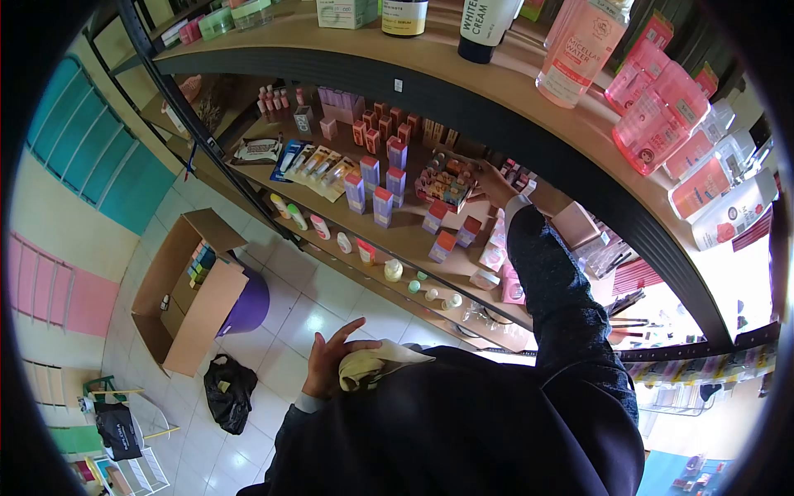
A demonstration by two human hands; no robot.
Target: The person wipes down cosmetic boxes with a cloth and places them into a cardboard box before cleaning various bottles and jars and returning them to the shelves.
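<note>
The left hand (332, 357) holds a pale yellow cloth (376, 362). The right hand (495, 185) lies beside a tray (444, 178) of small items; its grip cannot be determined.

At left of the frame, an open cardboard box (194, 306) partly hides a purple bin (255, 299); a black bag (230, 405) lies lower left.

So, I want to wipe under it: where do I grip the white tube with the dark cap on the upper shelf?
Probably around the white tube's body, just above its cap, coming from the open front: it stands cap down near the brown shelf's edge, with space on both sides.
</note>
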